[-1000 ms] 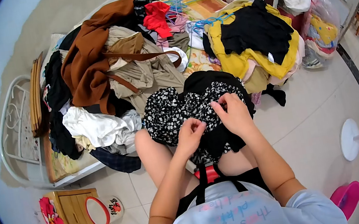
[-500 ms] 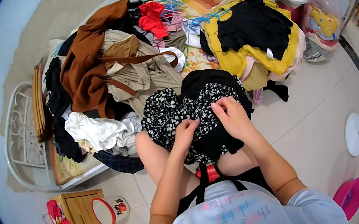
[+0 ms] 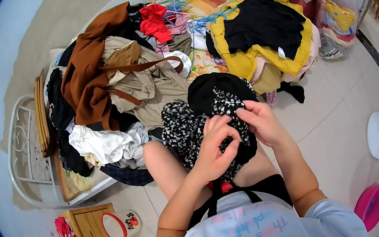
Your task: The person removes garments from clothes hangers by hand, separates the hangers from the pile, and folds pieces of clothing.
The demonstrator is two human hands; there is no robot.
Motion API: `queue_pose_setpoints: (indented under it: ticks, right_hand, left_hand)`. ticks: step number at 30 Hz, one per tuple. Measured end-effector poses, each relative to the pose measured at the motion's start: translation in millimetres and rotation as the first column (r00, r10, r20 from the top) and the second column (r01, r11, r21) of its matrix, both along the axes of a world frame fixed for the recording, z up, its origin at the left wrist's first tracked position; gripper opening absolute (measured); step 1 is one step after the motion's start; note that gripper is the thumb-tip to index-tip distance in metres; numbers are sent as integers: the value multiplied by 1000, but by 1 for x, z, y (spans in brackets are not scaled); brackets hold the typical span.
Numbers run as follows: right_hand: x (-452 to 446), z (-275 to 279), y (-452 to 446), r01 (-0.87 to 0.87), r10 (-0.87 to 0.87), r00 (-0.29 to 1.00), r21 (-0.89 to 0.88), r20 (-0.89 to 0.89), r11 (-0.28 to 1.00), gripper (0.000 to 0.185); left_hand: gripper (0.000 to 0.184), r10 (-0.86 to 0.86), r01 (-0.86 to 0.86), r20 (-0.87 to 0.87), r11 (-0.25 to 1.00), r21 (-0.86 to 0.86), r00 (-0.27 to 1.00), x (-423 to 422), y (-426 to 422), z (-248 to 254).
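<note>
A black garment with a white floral print (image 3: 182,132) lies bunched across my lap, with a plain black part (image 3: 207,91) at its far side. My right hand (image 3: 259,120) pinches the floral cloth at its right side. My left hand (image 3: 218,146) rests over the middle of the garment, palm partly turned up, thumb apart from the curled fingers; its fingertips touch the cloth and nothing shows between thumb and fingers. Beyond my lap, beige clothing (image 3: 159,83) and a brown garment with a long strap (image 3: 89,80) lie heaped on the bed.
Yellow and black clothes (image 3: 264,27) lie at the bed's right. White clothes (image 3: 104,142) hang near its front left edge. Blue hangers (image 3: 218,16) lie behind. A wooden cabinet (image 3: 96,232) and bin (image 3: 131,222) stand at lower left, a pink basin (image 3: 374,203) at lower right.
The floral garment has been gathered and folded inward from its wider spread. My left hand has moved right and turned over; my right hand has shifted slightly right with the cloth.
</note>
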State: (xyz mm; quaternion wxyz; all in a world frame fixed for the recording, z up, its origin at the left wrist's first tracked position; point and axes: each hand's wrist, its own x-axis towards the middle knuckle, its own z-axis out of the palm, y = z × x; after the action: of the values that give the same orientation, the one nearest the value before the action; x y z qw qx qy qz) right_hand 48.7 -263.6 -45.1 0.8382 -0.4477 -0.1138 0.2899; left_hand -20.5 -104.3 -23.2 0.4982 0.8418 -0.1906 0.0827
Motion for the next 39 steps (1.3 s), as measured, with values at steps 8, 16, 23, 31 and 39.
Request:
queue_pose_setpoints:
  ticks: [8, 16, 23, 31, 39]
  right_hand:
    - [38, -27, -43, 331, -178, 901, 361, -397, 872, 25]
    - [50, -136, -23, 347, -341, 934, -494, 106, 797, 37]
    - [51, -123, -5, 366, -344, 854, -21, -391, 930, 32]
    - [31, -64, 44, 66, 138, 890, 423, -434, 904, 32]
    - [31, -12, 56, -101, 190, 962, -392, 195, 914, 28]
  left_hand:
    - [51, 194, -137, -87, 889, 438, 977, 39, 13, -20]
    - [70, 388, -237, -246, 846, 479, 888, 76, 29, -69]
    - [70, 284, -241, -274, 953, 183, 919, 78, 37, -85]
    - [59, -44, -207, -356, 744, -635, 933, 48, 51, -35]
    - [21, 189, -650, -649, 461, -604, 737, -17, 55, 34]
